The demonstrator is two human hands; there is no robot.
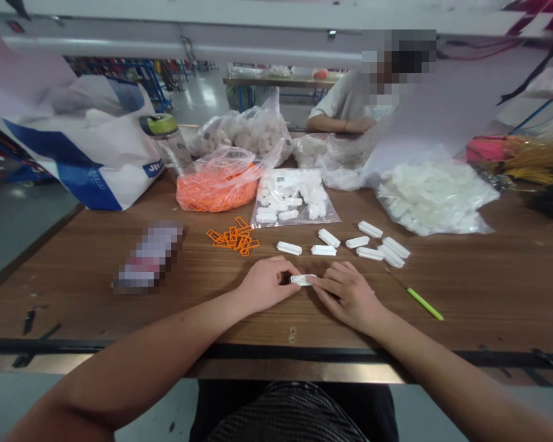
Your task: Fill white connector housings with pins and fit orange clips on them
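Note:
Between my two hands, just above or on the brown table (239, 282), is a small white plastic piece (303, 280). The thumb and fingers of my left hand (268, 282) pinch its left end. My right hand (345, 291) has its fingertips closed on the right end. Several similar white plastic pieces (324, 250) lie just beyond my hands. Small orange rectangular frames (235, 238) sit in a loose pile beyond my left hand. A thin hooked or pointed tool with a green handle (424, 304) rests to the right of my right hand.
Behind the pieces stand an open bag of orange parts (216, 187), a bag of white pieces (290, 199) and a bag of translucent parts (435, 196). A bottle (166, 138), a white-blue bag (96, 147) and a blurred object (150, 255) are at left. Another person (341, 101) sits opposite.

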